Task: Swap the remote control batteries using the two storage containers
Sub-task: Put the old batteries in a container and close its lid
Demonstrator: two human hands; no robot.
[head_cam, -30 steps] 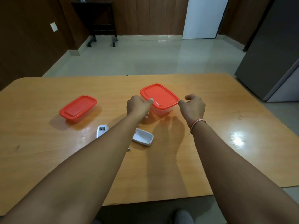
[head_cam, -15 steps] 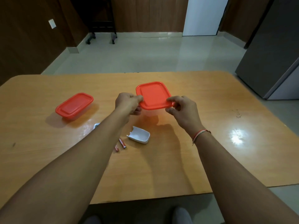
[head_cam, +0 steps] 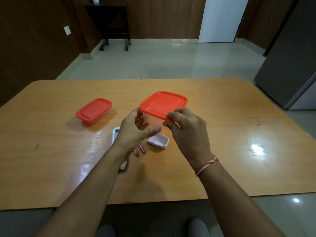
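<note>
I hold the clear box with the red lid [head_cam: 164, 104] up at the middle of the frame. My right hand [head_cam: 186, 129] pinches the lid's near edge; my left hand [head_cam: 135, 129] cups the box, fingers loose. If the lid pops, the box could drop onto the two batteries [head_cam: 139, 150] and white cover [head_cam: 158, 141] on the table [head_cam: 239, 168].

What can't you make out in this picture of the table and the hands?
- Remote control: head view, mostly hidden under the left forearm.
- Clear container below the red lid: hidden behind the left hand; contents unreadable.
- Two batteries: too small to read.
- Closed container: lid hides inside.
</note>
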